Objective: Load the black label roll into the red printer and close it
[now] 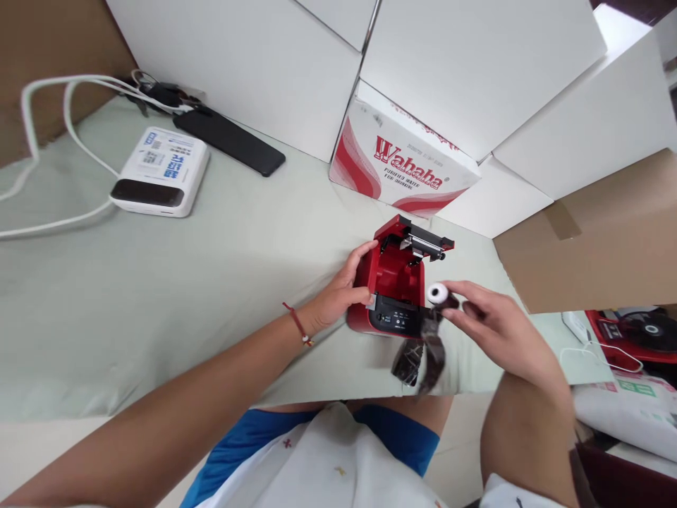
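A small red and black printer (400, 276) stands on the pale green cloth with its lid (423, 238) raised. Its red inner bay shows nothing inside that I can make out. My left hand (341, 293) grips the printer's left side, fingers behind and thumb on the front corner. Just right of the printer, my right hand (486, 317) pinches a small roll (437, 293) with a white end and a dark hole in its middle. A dark, shiny strip (434, 356) hangs from it, blurred. Another dark, glossy piece (407, 363) lies or hangs beside that strip, below the printer's front.
Behind the printer stands a Wahaha water carton (407, 159) against white panels. To the left are a white device (161, 171) with cables and a long black object (230, 140). Cardboard (592, 233) borders the right. The cloth-covered surface (211, 282) ends before my lap.
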### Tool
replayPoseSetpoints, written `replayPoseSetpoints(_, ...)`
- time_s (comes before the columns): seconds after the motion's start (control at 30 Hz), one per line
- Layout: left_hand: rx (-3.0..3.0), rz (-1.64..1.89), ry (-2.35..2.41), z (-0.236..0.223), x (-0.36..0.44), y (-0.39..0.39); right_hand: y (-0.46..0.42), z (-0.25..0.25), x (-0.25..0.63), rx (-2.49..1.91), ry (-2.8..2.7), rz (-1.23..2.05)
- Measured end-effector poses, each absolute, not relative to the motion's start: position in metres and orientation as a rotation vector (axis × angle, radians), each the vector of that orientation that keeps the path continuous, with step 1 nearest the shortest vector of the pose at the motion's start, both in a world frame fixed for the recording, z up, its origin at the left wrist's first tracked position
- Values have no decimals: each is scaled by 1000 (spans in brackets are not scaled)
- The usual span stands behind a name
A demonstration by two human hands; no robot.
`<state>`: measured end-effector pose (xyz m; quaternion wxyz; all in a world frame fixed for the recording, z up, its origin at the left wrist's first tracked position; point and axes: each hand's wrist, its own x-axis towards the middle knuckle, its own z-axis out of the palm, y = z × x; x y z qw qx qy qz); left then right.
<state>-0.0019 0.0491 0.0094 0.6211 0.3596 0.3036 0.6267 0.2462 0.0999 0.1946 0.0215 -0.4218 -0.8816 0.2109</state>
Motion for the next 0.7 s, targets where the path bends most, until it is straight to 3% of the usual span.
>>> replayPoseSetpoints(0.33, 833, 1414, 761, 15, -2, 49, 120, 161, 150, -1636, -3205, 203)
replayPoseSetpoints(0.57, 893, 1428, 770, 10, -2, 48, 131, 158, 151, -1441, -3332, 334)
replayPoseSetpoints(0.7, 891, 1455, 732, 5, -1, 48, 117, 177, 174, -1057, -2974, 555)
